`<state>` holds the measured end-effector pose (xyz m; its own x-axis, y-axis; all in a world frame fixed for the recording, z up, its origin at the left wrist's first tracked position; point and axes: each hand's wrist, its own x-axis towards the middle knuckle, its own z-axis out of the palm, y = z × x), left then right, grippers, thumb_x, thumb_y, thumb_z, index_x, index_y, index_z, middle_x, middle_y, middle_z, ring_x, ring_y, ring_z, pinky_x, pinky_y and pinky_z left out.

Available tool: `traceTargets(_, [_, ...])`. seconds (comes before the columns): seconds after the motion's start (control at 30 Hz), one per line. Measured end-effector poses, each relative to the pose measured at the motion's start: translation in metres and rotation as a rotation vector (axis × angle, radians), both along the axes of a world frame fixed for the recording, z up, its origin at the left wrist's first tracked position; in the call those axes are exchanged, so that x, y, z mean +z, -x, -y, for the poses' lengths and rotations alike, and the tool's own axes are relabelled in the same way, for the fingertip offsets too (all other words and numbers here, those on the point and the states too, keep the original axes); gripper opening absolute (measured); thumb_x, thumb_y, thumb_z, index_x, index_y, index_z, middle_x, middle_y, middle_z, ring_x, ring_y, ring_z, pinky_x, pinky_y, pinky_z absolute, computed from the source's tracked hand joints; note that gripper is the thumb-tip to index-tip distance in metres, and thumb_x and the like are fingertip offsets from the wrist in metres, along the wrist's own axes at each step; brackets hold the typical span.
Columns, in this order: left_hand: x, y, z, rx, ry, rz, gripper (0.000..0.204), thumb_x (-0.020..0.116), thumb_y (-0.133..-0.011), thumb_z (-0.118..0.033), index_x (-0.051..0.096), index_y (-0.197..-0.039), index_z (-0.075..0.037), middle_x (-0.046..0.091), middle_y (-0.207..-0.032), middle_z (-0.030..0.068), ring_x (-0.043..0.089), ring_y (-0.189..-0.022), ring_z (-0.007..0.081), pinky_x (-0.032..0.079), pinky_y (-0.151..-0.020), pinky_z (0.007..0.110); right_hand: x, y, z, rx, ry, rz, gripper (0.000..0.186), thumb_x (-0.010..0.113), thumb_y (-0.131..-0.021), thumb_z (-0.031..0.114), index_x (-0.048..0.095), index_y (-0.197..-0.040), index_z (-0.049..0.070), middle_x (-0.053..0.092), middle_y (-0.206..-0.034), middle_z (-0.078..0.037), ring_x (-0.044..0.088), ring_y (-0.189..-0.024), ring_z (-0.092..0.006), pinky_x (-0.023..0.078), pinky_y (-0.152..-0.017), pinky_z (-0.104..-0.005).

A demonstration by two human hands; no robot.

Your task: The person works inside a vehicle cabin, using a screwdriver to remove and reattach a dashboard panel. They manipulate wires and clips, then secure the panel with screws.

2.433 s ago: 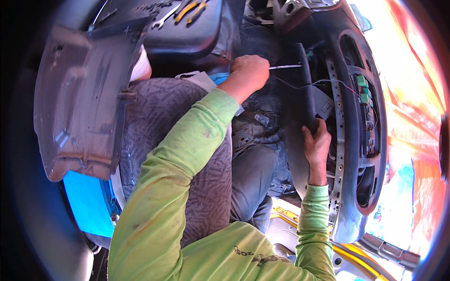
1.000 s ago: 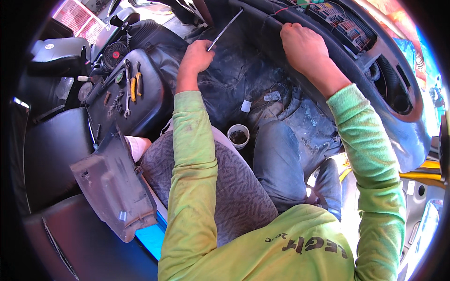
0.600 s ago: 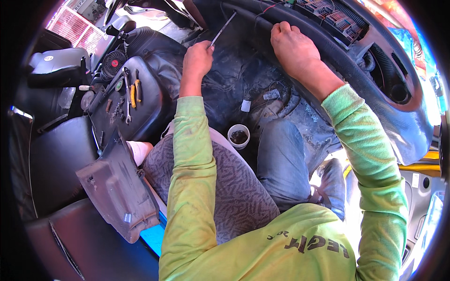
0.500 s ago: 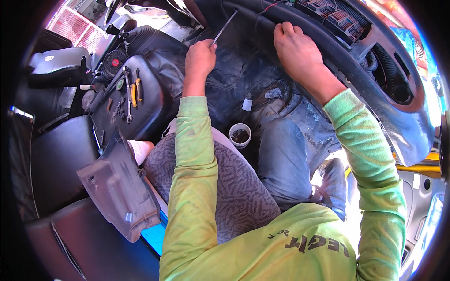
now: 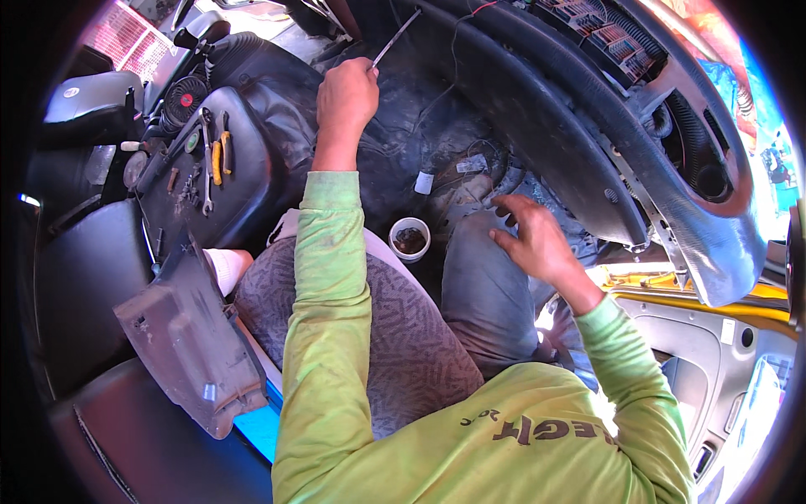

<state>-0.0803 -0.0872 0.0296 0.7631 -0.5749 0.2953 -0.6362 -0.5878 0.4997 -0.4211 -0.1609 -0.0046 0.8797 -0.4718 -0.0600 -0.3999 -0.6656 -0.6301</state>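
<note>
My left hand [image 5: 348, 91] is closed around a tool whose handle is hidden; its thin metal shaft [image 5: 396, 39] slants up and right, the tip against or close to a dark panel. Over my right knee hovers my right hand [image 5: 537, 239], empty, with fingers apart and slightly bent. Just beyond it lies the lower edge of a long black dashboard panel [image 5: 537, 134]. A thin dark wire [image 5: 454, 59] with a red end hangs across that panel. Between my legs stands a white cup [image 5: 410, 255] with small dark pieces in it.
On the black seat [image 5: 252, 160] to the left lie a wrench [image 5: 207, 172], yellow-handled pliers [image 5: 222, 160] and small hardware. A grey plastic trim panel [image 5: 189, 340] leans nearer me. The opened dashboard [image 5: 672, 101] shows fuses and ducts at right. An open door [image 5: 688, 336] stands beyond my right arm.
My right hand has drawn back from the dashboard edge down to above my knee, its fingers opening. The black lower panel now sits lower, apart from the upper dashboard. My left hand keeps its tool.
</note>
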Motion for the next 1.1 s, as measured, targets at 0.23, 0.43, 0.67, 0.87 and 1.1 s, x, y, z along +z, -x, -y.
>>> traceTargets(0.23, [0.003,0.001,-0.001,0.009,-0.012,0.063,0.024,0.065,-0.100,-0.026,0.077,-0.117,-0.012,0.076,-0.101,0.0207,0.073,-0.101,0.0402,0.056,-0.090,0.051,-0.050,0.007,0.065,-0.402,-0.155,0.236,0.064,0.081,-0.088,0.022,0.056,-0.143,0.001,0.071,-0.127,-0.022,0.071,-0.115,-0.0321,0.054,-0.101,-0.0420])
traceTargets(0.43, [0.008,0.007,-0.004,0.050,-0.044,0.045,0.021,0.063,-0.101,-0.026,0.077,-0.110,-0.013,0.075,-0.103,0.0213,0.071,-0.102,0.0451,0.056,-0.090,0.056,-0.013,-0.050,0.037,0.013,0.139,0.194,0.058,0.080,-0.088,0.020,0.060,-0.137,-0.004,0.072,-0.123,-0.021,0.073,-0.107,-0.0324,0.057,-0.095,-0.0421])
traceTargets(0.67, [0.015,0.005,-0.007,0.040,-0.019,0.044,0.018,0.060,-0.098,-0.019,0.073,-0.106,-0.009,0.076,-0.103,0.0205,0.074,-0.099,0.0427,0.058,-0.086,0.054,0.025,-0.274,0.049,-0.166,-1.037,0.519,0.026,0.056,-0.109,0.021,0.063,-0.120,-0.002,0.070,-0.094,-0.014,0.060,-0.064,-0.0178,0.047,-0.057,-0.0329])
traceTargets(0.87, [0.024,-0.016,-0.022,-0.015,0.124,0.100,0.031,0.071,-0.094,-0.029,0.073,-0.116,-0.008,0.075,-0.112,0.0200,0.072,-0.105,0.0412,0.057,-0.091,0.052,0.020,-0.330,0.074,-0.266,-1.243,0.568,0.018,0.051,-0.111,0.016,0.060,-0.110,0.001,0.069,-0.088,-0.015,0.060,-0.060,-0.0195,0.049,-0.053,-0.0325])
traceTargets(1.1, [0.034,-0.062,-0.102,-0.049,0.257,-0.693,0.061,0.065,-0.097,-0.058,0.075,-0.103,0.002,0.072,-0.074,0.0106,0.068,-0.055,0.0165,0.050,-0.050,0.029,0.021,-0.344,0.064,-0.329,-1.396,0.717,0.020,0.048,-0.112,0.019,0.060,-0.113,0.003,0.073,-0.100,-0.019,0.069,-0.073,-0.0230,0.061,-0.065,-0.0365])
